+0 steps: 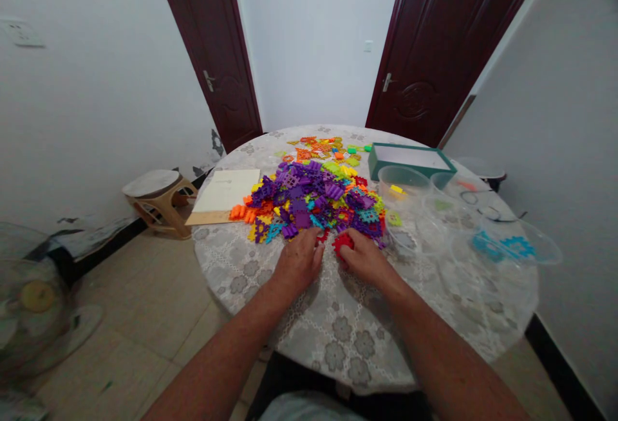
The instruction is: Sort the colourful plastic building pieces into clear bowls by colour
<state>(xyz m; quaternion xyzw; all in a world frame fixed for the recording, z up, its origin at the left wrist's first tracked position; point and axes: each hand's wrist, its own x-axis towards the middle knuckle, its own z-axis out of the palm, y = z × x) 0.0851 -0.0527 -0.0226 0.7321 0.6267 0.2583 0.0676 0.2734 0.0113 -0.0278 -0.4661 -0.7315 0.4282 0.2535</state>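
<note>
A red plastic interlocking piece [342, 244] is pinched between the thumb and fingers of my right hand [365, 259], just above the table's near side. My left hand [298, 257] is closed beside it, with a smaller-looking red interlocking piece [323, 235] at its fingertips, partly hidden by them. Right in front of both hands rises a heap of interlocking plastic pieces [302, 205], mostly purple, mixed with yellow, orange, blue and green. Behind the heap lie loose orange and yellow pieces [316, 149].
Clear plastic tubs [404, 179] stand at the right, one with a yellow piece; blue gear-shaped pieces [516, 247] lie in another. A green box [410, 158] sits behind them. At left are a cream board [226, 189], a stool [159, 199] and a fan [36, 299].
</note>
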